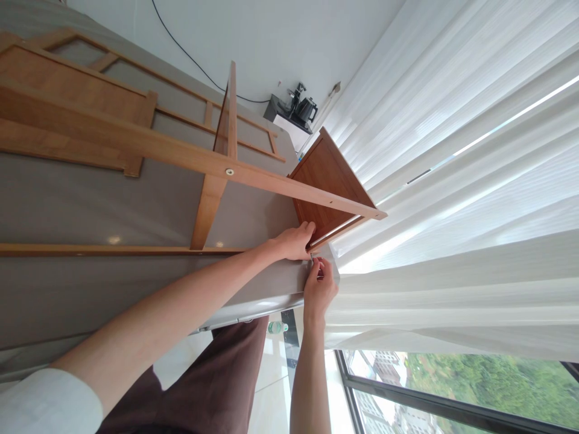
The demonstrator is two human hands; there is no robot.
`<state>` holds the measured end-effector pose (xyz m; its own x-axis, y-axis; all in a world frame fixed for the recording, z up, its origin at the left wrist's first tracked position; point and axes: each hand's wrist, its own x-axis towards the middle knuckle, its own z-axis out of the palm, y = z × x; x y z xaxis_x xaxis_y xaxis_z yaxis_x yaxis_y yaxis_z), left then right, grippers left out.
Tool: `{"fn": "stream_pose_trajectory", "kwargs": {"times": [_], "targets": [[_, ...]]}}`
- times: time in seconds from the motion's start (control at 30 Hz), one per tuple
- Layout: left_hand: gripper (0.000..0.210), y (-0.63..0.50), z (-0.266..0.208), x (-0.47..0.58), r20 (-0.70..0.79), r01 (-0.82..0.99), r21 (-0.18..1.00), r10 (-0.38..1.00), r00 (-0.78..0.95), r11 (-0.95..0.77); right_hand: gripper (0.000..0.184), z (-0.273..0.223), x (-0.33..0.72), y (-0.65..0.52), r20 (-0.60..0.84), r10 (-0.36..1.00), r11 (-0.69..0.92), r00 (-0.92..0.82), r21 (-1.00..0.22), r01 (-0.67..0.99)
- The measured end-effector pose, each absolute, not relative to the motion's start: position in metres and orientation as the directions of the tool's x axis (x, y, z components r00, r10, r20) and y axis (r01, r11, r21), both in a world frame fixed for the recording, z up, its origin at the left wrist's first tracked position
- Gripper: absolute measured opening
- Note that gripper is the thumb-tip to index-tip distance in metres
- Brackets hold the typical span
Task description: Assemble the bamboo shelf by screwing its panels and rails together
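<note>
A wooden shelf frame lies on its side, with a long upper rail [181, 154], a lower rail [113, 249] and a brown end panel [332, 181] between them. My left hand [296, 241] is closed around the lower corner, where the end panel meets the lower rail. Just below that corner, my right hand [320, 286] pinches a thin metal piece [312, 257] pointing up at the joint. Whether it is a screw or a small key, I cannot tell. Farther along the frame, a middle shelf panel [231, 108] and a cross bar [208, 208] join the rails.
More wooden parts, a panel [76, 90] and a ladder-like frame [181, 114], lie on the grey table surface [253, 223]. A kettle [306, 110] stands on a cabinet behind. White curtains [452, 150] hang at right, and a bottle [277, 327] is on the floor.
</note>
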<state>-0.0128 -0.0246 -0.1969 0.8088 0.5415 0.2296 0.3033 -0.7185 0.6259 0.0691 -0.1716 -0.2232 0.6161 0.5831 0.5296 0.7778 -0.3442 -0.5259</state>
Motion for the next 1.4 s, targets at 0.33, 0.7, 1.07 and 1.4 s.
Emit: {"fn": "stream_pose_trajectory", "kwargs": {"times": [0.33, 0.7, 1.07, 1.4], "targets": [[0.054, -0.024, -0.199, -0.011, 0.241, 0.302, 0.621, 0.543, 0.804, -0.723, 0.037, -0.222, 0.07, -0.171, 0.493, 0.593, -0.346, 0.636, -0.557, 0.755], [0.055, -0.025, -0.198, -0.012, 0.228, 0.314, 0.621, 0.548, 0.805, -0.719, 0.032, -0.214, 0.088, -0.161, 0.305, 0.549, -0.404, 0.778, -0.718, 0.567], [0.056, -0.023, -0.199, -0.011, 0.238, 0.308, 0.617, 0.545, 0.804, -0.724, 0.032, -0.21, 0.091, -0.161, 0.22, 0.583, -0.385, 0.782, -0.773, 0.504], [0.056, -0.025, -0.197, -0.011, 0.238, 0.314, 0.605, 0.542, 0.806, -0.732, 0.031, -0.221, 0.08, -0.167, 0.427, 0.523, -0.365, 0.738, -0.67, 0.647]]}}
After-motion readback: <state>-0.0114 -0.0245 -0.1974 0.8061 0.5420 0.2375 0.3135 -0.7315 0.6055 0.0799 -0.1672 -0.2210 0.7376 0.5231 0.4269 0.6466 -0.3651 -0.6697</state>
